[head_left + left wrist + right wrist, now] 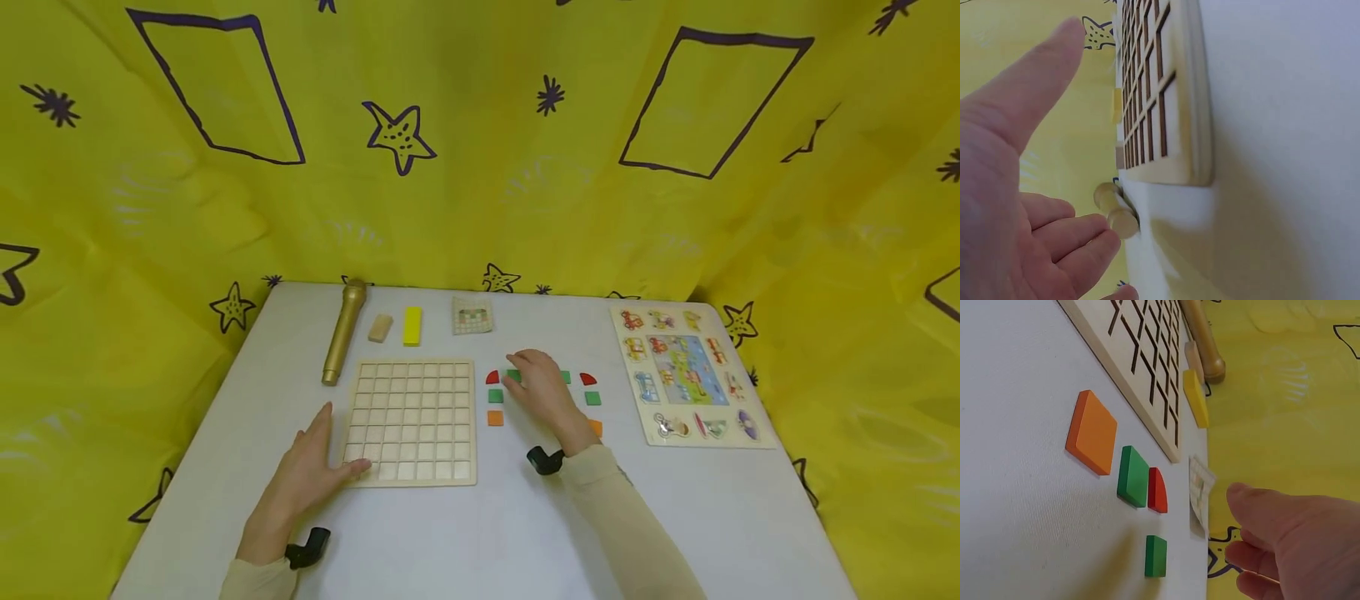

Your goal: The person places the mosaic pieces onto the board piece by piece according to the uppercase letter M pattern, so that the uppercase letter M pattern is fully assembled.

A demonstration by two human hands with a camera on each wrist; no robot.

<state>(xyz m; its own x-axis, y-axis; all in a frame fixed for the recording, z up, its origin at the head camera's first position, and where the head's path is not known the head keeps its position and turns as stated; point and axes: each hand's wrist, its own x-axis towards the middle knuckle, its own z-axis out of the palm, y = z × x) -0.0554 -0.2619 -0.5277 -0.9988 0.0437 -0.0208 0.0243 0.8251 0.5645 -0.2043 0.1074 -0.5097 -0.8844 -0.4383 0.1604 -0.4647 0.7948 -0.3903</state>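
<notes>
Just right of the wooden grid board, the right hand hovers relaxed over green tiles, holding nothing; the left hand lies flat, fingers straight, touching the board's left corner.

1. You get bright, even light in all three views, without glare.
2. Your hands cast only soft, faint shadows on the table.
3. Your left wrist view is soft, its close fingers blurred.

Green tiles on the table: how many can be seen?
4 green tiles: one under the right hand's fingertips, one below the red piece, two right of the hand. The hand may hide more.
</notes>
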